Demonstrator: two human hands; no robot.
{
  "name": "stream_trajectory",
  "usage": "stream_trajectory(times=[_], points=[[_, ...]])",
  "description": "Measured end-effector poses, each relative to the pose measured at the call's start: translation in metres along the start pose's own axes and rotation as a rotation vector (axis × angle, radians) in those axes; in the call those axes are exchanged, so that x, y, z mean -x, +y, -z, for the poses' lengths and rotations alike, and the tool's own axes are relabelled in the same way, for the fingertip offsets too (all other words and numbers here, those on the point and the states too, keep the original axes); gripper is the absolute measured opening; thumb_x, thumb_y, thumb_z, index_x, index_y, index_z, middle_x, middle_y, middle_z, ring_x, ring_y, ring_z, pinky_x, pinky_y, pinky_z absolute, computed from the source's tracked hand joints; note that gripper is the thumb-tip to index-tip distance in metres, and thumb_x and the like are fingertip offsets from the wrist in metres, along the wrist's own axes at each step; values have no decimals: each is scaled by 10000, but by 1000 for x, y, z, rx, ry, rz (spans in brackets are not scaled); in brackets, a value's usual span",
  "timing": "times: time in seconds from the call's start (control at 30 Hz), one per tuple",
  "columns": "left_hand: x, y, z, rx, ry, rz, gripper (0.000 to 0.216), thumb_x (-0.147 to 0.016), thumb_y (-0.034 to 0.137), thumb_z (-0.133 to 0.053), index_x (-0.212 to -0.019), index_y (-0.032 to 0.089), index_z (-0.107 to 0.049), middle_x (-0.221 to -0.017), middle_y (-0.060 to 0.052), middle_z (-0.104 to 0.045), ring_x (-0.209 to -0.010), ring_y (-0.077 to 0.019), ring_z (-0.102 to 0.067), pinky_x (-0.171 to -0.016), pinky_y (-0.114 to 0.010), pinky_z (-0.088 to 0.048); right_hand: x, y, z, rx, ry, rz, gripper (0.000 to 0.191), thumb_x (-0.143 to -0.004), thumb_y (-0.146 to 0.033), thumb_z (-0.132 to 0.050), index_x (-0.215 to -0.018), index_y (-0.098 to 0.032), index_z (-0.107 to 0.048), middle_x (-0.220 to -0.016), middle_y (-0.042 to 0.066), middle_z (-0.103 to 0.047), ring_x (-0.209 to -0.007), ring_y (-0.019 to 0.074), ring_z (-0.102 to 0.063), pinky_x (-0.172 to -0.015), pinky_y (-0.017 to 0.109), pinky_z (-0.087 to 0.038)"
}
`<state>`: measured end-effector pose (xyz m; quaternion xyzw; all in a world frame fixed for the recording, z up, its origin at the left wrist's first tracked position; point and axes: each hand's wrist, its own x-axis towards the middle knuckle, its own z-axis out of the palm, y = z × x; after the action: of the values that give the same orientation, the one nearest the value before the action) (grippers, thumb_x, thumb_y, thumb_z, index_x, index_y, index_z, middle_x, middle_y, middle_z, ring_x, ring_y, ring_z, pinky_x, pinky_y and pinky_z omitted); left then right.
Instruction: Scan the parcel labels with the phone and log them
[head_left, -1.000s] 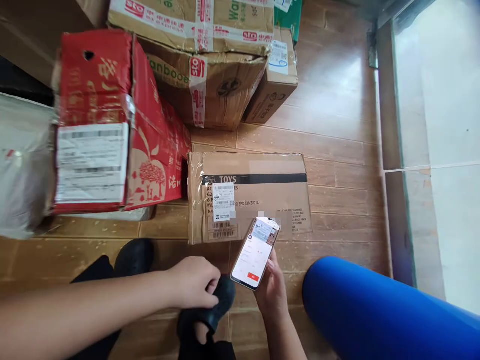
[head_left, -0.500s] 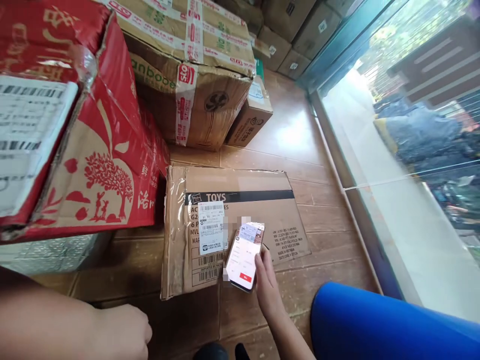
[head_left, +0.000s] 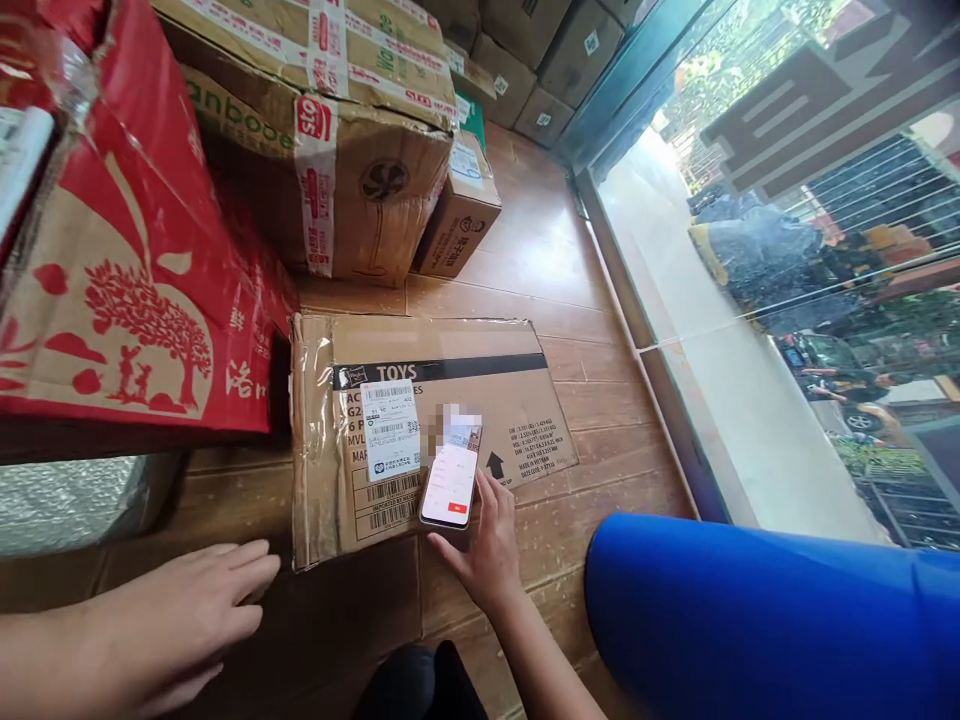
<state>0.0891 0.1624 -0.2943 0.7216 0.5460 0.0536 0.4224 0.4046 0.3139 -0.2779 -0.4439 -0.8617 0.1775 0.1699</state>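
Observation:
A cardboard box [head_left: 450,340] printed TOYS lies flat on the floor before me. A white shipping label [head_left: 388,430] is stuck on its left half. Beside the label, a smartphone [head_left: 448,480] lies screen up on the box near its front edge, its screen lit with a red button. My right hand [head_left: 487,545] is at the phone's lower right, thumb and fingers apart, fingertips close to the phone's side; whether they touch it is unclear. Fingers stretched out, my left hand [head_left: 202,610] hovers left of the box's front corner and holds nothing.
A red printed carton [head_left: 187,290] stands at left above a silvery wrapped package [head_left: 82,500]. Behind are a large taped carton [head_left: 375,180] and a smaller box [head_left: 461,205]. A blue cylindrical object [head_left: 750,620] is at lower right, below a glass pane [head_left: 750,250].
My right hand has loosened around the phone, thumb now below it. My left hand has gone from curled to stretched out. The whole view has shifted right.

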Motion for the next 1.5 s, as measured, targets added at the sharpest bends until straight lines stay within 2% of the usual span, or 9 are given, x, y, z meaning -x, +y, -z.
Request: stream_trajectory(times=[0.1, 0.23, 0.3, 0.37, 0.43, 0.73, 0.93, 1.33, 1.5], points=[[-13, 7, 8, -204, -105, -161, 400, -718, 119, -447, -939, 345, -693, -1261, -13, -599, -1170, -278, -524, -942, -399, -448, -4, -2, -4, 44, 40, -11, 910, -712, -501, -693, -1426, -246, -190, -1244, 183, -421, -1112, 368, -423, -896, 595, -423], [-23, 9, 19, -491, 358, -368, 377, -856, 300, -488, -1215, 390, -560, -1303, 6, -572, -1178, -178, -513, -1001, -288, -366, -5, -5, -8, 119, 99, 53, 674, -763, -471, -660, -1331, -221, -398, -1248, 172, -410, -1117, 347, -424, -885, 545, -448], [-24, 10, 22, -579, 473, -425, 357, -892, 388, -447, -1222, 322, -568, -1271, -1, -598, -1193, -144, -482, -1077, -272, -241, -6, -6, -8, 155, 125, 103, 555, -776, -455, -655, -1247, -206, -500, -1255, 160, -411, -1119, 338, -421, -903, 519, -441], [-26, 13, 26, -613, 468, -462, 360, -932, 379, -356, -1160, 281, -616, -1240, 7, -621, -1194, -121, -466, -1117, -277, -137, -7, -7, -8, 173, 141, 133, 495, -782, -461, -648, -1194, -207, -549, -1270, 145, -407, -1127, 336, -408, -922, 503, -428], [-28, 17, 30, -630, 463, -484, 398, -955, 327, -285, -1100, 272, -652, -1205, 11, -643, -1169, -114, -484, -1123, -293, -121, -8, -6, -8, 184, 155, 145, 476, -787, -482, -631, -1172, -210, -569, -1284, 139, -399, -1134, 340, -397, -935, 499, -414], [-29, 21, 31, -633, 509, -493, 448, -955, 232, -245, -1040, 253, -684, -1165, 5, -664, -1127, -121, -519, -1095, -302, -192, -10, -5, -8, 195, 204, 146, 530, -790, -543, -592, -1182, -187, -558, -1262, 154, -418, -1121, 330, -412, -938, 477, -401], [-29, 27, 33, -655, 521, -485, 481, -954, 207, -218, -1013, 251, -693, -1146, 14, -674, -1096, -119, -547, -1020, -303, -284, -9, -5, -9, 196, 177, 167, 438, -782, -502, -627, -1123, -226, -615, -1280, 144, -399, -1124, 343, -398, -926, 487, -401], [-31, 26, 33, -698, 532, -494, 416, -947, 201, -261, -1028, 226, -669, -1149, 2, -671, -1105, -134, -564, -965, -304, -400, -9, 6, -10, 97, 148, 108, 879, -692, -498, -726, -1373, -135, -306, -1248, 227, -461, -1119, 370, -456, -879, 573, -440], [-32, 31, 38, -680, 568, -503, 455, -945, 180, -238, -979, 223, -690, -1107, 11, -690, -1067, -124, -585, -946, -296, -404, -12, 8, -9, 47, 166, 92, 939, -663, -519, -740, -1381, -112, -293, -1248, 246, -498, -1131, 373, -483, -886, 584, -452]])
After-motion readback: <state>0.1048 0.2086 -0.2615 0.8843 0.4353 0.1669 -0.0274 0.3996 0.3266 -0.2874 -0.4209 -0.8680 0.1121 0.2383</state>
